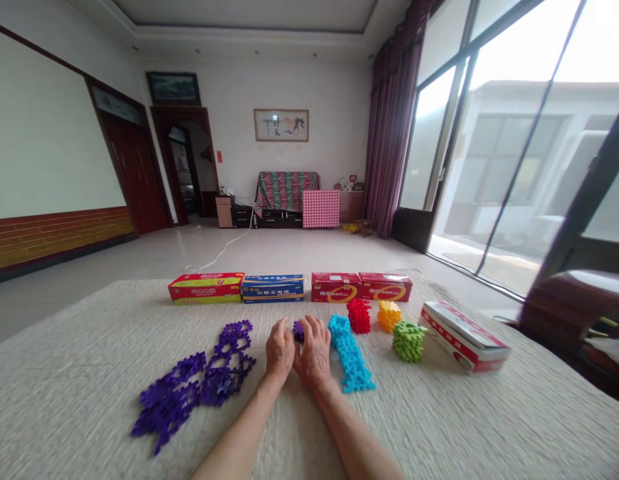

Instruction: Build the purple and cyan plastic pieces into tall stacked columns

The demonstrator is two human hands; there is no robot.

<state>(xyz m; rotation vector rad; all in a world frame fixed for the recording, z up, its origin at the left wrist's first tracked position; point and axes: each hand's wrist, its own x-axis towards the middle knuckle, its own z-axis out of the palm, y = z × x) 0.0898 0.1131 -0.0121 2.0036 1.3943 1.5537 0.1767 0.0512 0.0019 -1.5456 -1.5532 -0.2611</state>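
Between my two hands, at the middle of the cloth, sits a small purple stack of interlocking plastic pieces (298, 331), mostly covered by fingers. My left hand (279, 350) is closed against its left side, fingers bent and pressed together. Curled over its right side and top is my right hand (314, 350). Loose purple pieces (174, 393) lie spread out and overlapping to the left. Just right of my right hand, light-blue pieces (352, 357) form a leaning row. Beyond are a red stack (359, 316), a yellow stack (389, 316) and a green stack (409, 341).
A red-and-yellow box (206, 289), a blue box (273, 289) and two red boxes (334, 287) line the far side of the beige cloth (89, 373). A white-and-red box (464, 337) lies at the right. Dark furniture (572, 317) stands beyond the right edge.
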